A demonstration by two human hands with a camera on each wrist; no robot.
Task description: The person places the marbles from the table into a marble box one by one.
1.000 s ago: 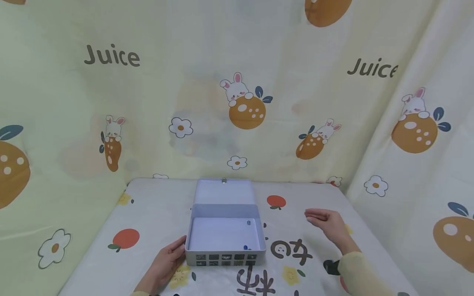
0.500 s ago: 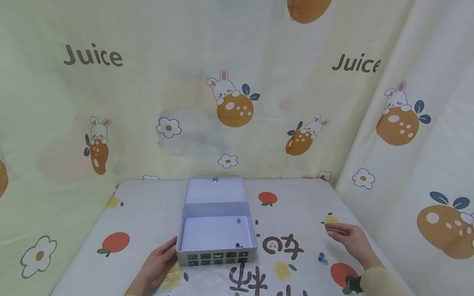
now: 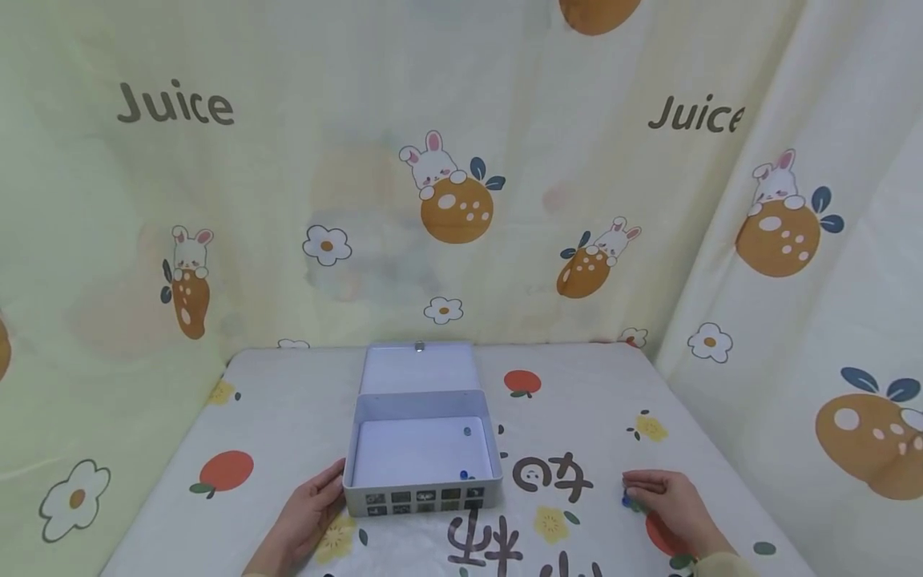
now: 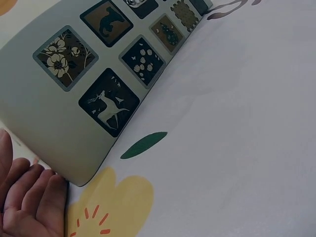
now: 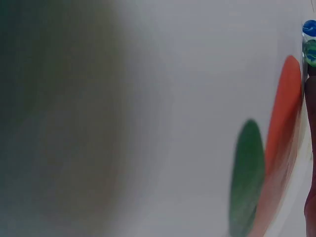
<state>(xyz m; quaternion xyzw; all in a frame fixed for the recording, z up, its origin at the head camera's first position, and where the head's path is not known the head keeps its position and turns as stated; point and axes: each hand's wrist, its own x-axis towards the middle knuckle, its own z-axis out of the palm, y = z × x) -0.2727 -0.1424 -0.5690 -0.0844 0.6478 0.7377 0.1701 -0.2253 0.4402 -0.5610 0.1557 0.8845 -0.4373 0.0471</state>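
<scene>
A pale metal box with small dark picture squares on its front stands in the middle of the table, its lid laid back. Inside it are a greenish glass marble near the back right and a blue marble near the front wall. My left hand rests against the box's left side with relaxed fingers. At the right, my right hand is at a small group of marbles on the cloth, fingers fairly straight. A blue marble and a green marble show beside the thumb, partly cut off by the frame.
A printed cloth with fruit, flowers and characters covers the table. Behind it and at the sides hangs a patterned curtain. Table surface lies between the box and the right-hand marbles.
My right hand moved outward to the right, then down and back to the marbles on the cloth. My left hand stays at the box. The head view has shifted slightly.
</scene>
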